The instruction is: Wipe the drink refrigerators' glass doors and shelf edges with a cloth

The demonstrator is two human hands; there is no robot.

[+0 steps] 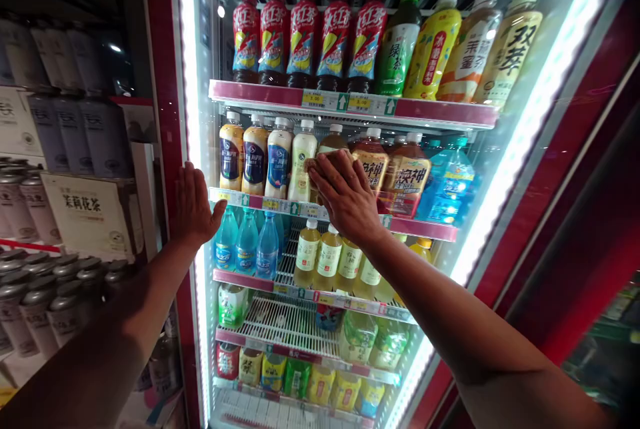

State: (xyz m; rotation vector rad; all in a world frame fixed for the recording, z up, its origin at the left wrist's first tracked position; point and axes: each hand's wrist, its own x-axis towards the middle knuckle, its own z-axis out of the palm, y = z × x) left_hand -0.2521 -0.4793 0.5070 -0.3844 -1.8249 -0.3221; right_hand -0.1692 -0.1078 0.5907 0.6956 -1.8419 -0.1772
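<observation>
Head view: brown cloth (311, 166), apparently, lay under right hand (350, 202), before drinks cooler (167, 82); judged soft, light, best held flat beneath palm. Right fingers extended, any pinch could not be told. Left hand (193, 212) was spread, unladen, at cooler's edge.

Looks like smooth, glossy glass in the door (490, 162), clear, shiny plastic in the blue bottles (247, 245), white-coated metal wire in the rack (270, 314) and matt card in the cream box (87, 215).
</observation>
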